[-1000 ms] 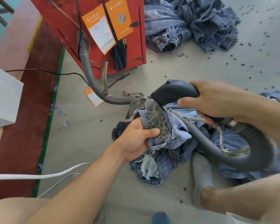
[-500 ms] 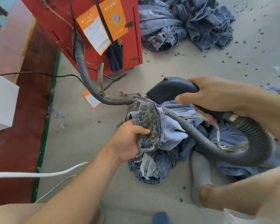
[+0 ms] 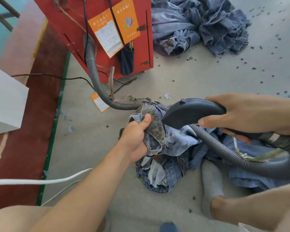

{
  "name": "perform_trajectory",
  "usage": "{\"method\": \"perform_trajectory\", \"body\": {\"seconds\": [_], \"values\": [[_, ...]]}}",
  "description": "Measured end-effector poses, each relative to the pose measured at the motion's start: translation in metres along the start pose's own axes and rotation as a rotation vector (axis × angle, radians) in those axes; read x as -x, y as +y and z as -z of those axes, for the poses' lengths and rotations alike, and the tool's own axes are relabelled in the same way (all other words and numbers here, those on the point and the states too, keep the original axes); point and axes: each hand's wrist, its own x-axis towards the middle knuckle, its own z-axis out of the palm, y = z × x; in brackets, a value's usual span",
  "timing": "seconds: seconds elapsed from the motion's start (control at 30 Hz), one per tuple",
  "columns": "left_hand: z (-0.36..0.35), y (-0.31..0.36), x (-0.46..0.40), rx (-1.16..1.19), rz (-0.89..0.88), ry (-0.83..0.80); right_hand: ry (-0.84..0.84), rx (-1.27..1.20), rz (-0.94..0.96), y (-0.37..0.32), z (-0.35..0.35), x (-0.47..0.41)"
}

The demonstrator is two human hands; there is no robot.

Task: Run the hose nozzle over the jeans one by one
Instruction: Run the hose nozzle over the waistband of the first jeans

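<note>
The left hand [image 3: 135, 139] is closed on a bunched fold of the jeans [image 3: 159, 148], thumb pressed on top against a leopard-patterned lining, the remaining fingers curled beneath the denim. The right hand [image 3: 246, 114] is wrapped around the handle of the black hose nozzle [image 3: 189, 113], whose flat tip points at the fabric just beside the left thumb. The grey ribbed hose [image 3: 224, 151] runs below the right fingers across the jeans to the red cabinet [image 3: 77, 29].
</note>
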Motion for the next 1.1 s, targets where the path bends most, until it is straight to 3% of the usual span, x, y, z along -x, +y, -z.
{"method": "perform_trajectory", "body": {"seconds": [0.1, 0.33, 0.57, 0.77, 0.93, 1.1], "values": [[0.000, -0.001, 0.003, 0.013, 0.021, -0.117, -0.019, 0.129, -0.018, -0.007, -0.005, 0.000], [0.001, -0.008, 0.004, 0.008, 0.055, -0.225, 0.216, 0.150, -0.018, -0.012, -0.004, -0.022], [0.009, -0.003, 0.002, 0.003, 0.101, -0.252, -0.016, 0.195, 0.037, -0.002, 0.009, -0.005], [0.010, -0.007, 0.006, -0.105, 0.170, -0.267, 0.209, 0.292, 0.081, -0.005, 0.001, -0.032], [0.008, -0.004, 0.003, -0.130, 0.125, -0.176, 0.055, 0.241, 0.110, 0.017, 0.024, -0.010], [0.008, -0.002, 0.002, -0.142, 0.131, -0.204, 0.033, 0.309, 0.209, 0.018, 0.013, -0.008]]}}
